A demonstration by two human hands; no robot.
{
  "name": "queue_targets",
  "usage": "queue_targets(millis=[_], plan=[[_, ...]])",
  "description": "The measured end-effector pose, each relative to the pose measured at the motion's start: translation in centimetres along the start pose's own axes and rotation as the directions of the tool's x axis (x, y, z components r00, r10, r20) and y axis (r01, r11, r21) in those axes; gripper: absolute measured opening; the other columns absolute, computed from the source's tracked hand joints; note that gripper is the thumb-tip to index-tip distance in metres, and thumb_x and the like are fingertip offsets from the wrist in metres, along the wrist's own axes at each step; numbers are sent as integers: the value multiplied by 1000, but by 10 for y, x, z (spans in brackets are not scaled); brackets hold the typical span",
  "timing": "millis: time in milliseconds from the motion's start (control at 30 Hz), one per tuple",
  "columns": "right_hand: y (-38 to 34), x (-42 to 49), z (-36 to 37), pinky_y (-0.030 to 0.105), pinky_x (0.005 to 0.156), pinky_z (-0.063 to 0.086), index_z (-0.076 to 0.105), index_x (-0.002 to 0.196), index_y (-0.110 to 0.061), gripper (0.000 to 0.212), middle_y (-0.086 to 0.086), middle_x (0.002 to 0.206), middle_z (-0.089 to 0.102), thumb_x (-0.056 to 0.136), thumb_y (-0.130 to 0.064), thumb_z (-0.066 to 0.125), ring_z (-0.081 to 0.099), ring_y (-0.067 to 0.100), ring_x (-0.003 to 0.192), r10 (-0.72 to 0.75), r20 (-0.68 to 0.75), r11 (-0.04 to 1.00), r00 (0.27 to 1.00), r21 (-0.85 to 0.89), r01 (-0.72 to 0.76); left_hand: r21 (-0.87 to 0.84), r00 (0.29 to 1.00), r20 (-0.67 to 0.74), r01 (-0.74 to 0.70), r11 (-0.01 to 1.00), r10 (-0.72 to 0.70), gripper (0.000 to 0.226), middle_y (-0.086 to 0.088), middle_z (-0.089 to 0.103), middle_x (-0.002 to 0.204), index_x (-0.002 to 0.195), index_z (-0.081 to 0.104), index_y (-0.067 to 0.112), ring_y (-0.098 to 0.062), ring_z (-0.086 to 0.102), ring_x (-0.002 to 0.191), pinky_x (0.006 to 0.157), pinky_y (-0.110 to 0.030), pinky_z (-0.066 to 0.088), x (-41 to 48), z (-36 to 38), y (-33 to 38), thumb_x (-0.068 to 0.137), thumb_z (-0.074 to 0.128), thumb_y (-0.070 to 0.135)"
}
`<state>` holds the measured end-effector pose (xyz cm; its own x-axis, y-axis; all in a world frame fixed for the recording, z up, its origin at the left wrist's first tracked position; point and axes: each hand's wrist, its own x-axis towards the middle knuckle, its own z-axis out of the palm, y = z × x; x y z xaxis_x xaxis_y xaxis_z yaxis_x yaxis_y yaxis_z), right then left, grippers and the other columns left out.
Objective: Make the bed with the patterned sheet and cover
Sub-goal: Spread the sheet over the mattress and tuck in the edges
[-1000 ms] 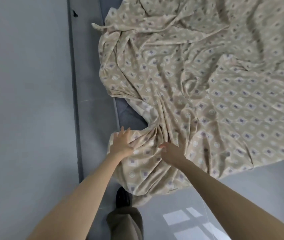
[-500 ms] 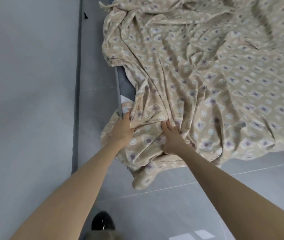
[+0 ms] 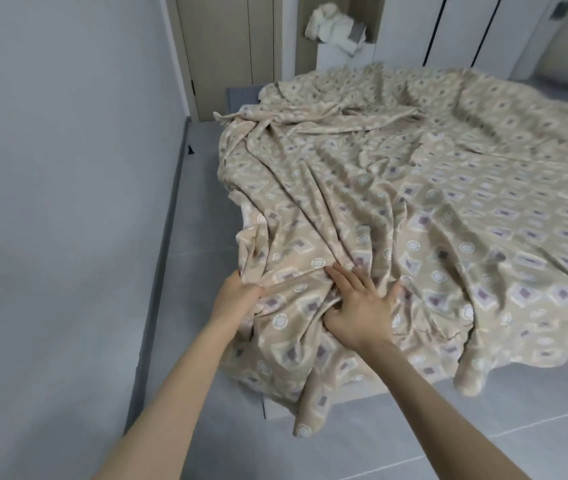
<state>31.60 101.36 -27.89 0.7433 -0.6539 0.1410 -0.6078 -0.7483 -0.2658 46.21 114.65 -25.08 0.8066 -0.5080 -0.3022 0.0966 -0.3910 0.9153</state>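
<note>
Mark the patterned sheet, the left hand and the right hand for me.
patterned sheet (image 3: 448, 216), head view, flat middle area.
left hand (image 3: 236, 295), head view, back of hand.
right hand (image 3: 358, 308), head view, back of hand.

Both bare arms reach forward, side by side. The left hand (image 3: 237, 294) grips a fold of the sheet (image 3: 414, 209), its fingertips hidden in the cloth; the right hand (image 3: 358, 311) presses flat on it, fingers (image 3: 343, 277) straight and spread, thumb out wide.
</note>
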Motion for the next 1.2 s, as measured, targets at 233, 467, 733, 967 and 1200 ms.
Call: queue_targets(millis=[233,467,733,967,1200], plan=[[-2,-14,15,35,78,40,64,90,-19,27,-3,92,61,77,-33,45,55,22,89,-34,-402,978,915,176,114,-102,977,-205,38,994,-59,13,-5,56,67,84,60,3,-15,50,57,34,-13,35,-32,-35,-19,83,54,-9],[-28,-23,7,37,71,27,52,63,-18,25,-3,63,58,78,-28,35,53,22,64,-189,-363,981,912,-24,194,-61,938,-342,30,998,-49,17,-5,58,67,66,58,14,-26,55,67,55,-26,37,-58,-58,-41,80,56,5],[-68,-41,-4,33,65,31,40,78,-11,17,15,83,63,91,-19,34,57,34,79,-264,-81,936,961,220,276,-477,901,-350,65,876,-257,30,-13,64,102,115,60,2,-29,60,85,64,-33,46,-73,-76,-45,93,45,16],[-94,-53,-5,32,62,33,42,77,-15,18,12,89,65,92,-23,36,57,32,82,-287,-8,939,958,195,283,-220,914,-383,52,974,-135,53,-13,67,111,117,63,3,-26,64,97,84,-29,49,-76,-87,-62,70,82,18],[-101,-67,6,30,62,39,48,74,-16,17,9,85,64,86,-25,41,59,30,83,-338,48,930,940,168,326,74,885,-439,205,976,-153,43,-16,65,111,113,63,-1,-30,62,103,86,-30,48,-71,-95,-94,72,75,8]])
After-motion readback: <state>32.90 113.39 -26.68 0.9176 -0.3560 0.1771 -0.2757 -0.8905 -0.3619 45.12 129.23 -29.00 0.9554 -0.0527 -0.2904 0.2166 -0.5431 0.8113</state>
